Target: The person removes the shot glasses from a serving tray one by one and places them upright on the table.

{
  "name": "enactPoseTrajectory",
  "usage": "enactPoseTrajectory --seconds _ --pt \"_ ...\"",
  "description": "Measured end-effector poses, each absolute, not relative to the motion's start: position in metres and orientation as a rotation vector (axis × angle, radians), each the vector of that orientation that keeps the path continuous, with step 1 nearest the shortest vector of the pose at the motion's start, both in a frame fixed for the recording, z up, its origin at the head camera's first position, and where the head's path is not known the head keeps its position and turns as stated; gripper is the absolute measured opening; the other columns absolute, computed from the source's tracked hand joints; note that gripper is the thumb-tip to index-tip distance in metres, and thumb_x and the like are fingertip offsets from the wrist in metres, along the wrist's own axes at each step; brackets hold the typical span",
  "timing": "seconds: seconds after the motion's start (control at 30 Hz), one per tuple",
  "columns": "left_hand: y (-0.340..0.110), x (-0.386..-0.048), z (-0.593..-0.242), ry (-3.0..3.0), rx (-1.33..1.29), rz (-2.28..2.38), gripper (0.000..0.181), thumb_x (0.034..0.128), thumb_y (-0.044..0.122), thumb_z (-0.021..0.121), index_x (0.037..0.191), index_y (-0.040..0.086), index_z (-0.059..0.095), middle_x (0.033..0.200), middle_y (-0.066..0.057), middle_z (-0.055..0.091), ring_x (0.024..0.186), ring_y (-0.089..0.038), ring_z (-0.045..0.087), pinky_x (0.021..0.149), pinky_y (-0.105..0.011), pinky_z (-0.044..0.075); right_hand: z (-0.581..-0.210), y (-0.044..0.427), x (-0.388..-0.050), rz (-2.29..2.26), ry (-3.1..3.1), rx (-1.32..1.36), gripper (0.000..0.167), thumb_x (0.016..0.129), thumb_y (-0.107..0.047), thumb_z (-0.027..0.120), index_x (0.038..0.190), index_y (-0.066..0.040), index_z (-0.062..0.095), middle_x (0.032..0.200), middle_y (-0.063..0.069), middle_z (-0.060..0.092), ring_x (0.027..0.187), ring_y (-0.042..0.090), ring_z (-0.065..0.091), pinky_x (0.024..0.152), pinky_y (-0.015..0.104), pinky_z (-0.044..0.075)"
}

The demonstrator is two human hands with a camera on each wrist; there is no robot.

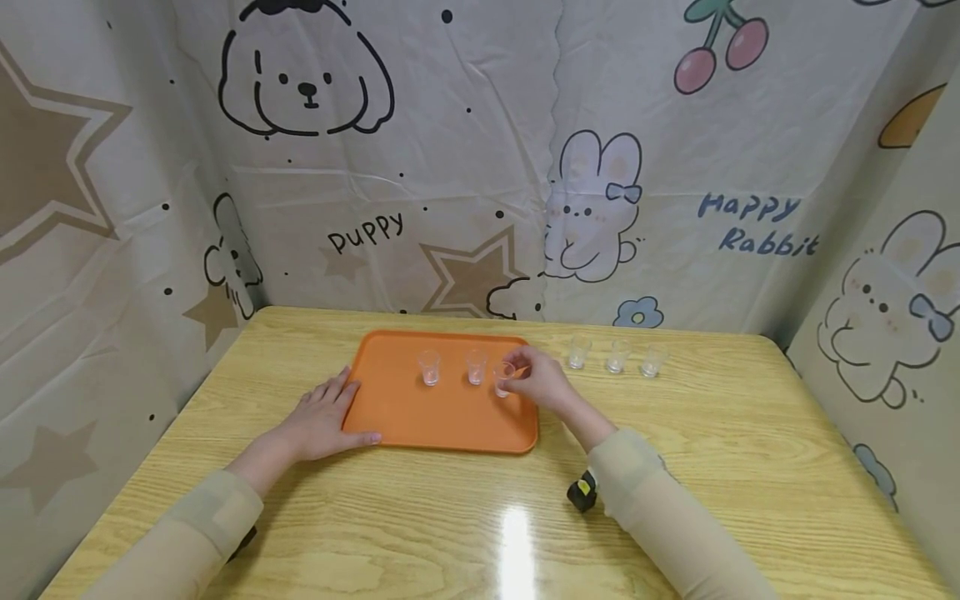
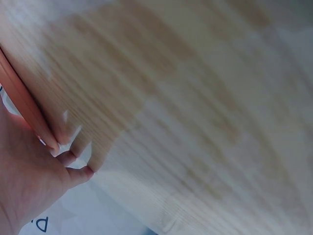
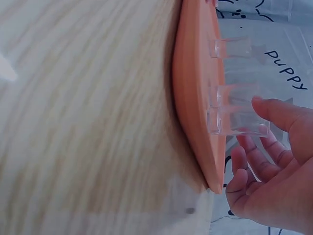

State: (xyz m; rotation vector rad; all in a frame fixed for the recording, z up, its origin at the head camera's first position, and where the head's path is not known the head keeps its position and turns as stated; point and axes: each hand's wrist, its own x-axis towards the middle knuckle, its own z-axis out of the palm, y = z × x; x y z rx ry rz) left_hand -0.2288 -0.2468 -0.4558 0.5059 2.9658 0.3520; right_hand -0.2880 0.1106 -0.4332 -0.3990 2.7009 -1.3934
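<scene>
An orange tray (image 1: pixel 420 421) lies on the wooden table. Small clear shot glasses stand upright on it: one on the left (image 1: pixel 430 368), one in the middle (image 1: pixel 476 367), and a third glass (image 1: pixel 503 382) towards the right side. My right hand (image 1: pixel 536 379) holds that third glass near its rim, between thumb and fingers; in the right wrist view its base (image 3: pixel 213 121) is at the tray surface. My left hand (image 1: pixel 318 421) rests at the tray's left edge, fingers spread, its thumb by the near rim. The left wrist view shows its fingers (image 2: pixel 78 176) beside the tray edge.
On the table right of the tray, three more clear glasses stand in a row: the nearest to the tray (image 1: pixel 578 353), a middle one (image 1: pixel 617 357) and an outer one (image 1: pixel 652 362). A printed curtain (image 1: pixel 465 167) hangs behind the table and at both sides.
</scene>
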Motion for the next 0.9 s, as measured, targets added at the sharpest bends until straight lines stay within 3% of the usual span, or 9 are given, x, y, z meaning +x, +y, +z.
enactPoseTrajectory --seconds 0.27,0.53,0.9 --pt "-0.246 -0.228 -0.455 2.982 0.527 0.371 0.107 0.0787 0.073 0.053 0.145 -0.007 0.027 0.154 -0.026 0.011 0.137 -0.049 0.019 0.102 -0.068 0.019 -0.417 0.120 -0.285 -1.333 2.693 -0.467 0.036 0.079 -0.013 0.075 0.110 0.000 0.061 0.099 0.011 0.065 0.085 0.022 0.058 0.074 0.028 0.047" --pt "-0.247 -0.228 -0.455 2.964 0.493 0.363 0.110 0.0775 0.076 0.050 0.146 -0.005 0.025 0.156 -0.024 0.008 0.137 -0.048 0.018 0.103 -0.068 0.018 -0.396 0.143 -0.285 -1.335 2.704 -0.434 0.038 0.079 -0.016 0.076 0.112 -0.003 0.063 0.102 0.011 0.066 0.082 0.019 0.055 0.068 0.026 0.045" --pt "-0.249 -0.230 -0.456 2.955 0.488 0.336 0.112 0.0763 0.079 0.048 0.147 -0.005 0.025 0.156 -0.023 0.008 0.138 -0.047 0.017 0.103 -0.068 0.018 -0.388 0.183 -0.282 -1.272 2.728 -0.336 0.039 0.082 -0.016 0.073 0.116 -0.002 0.059 0.106 0.012 0.065 0.087 0.021 0.053 0.073 0.029 0.046"
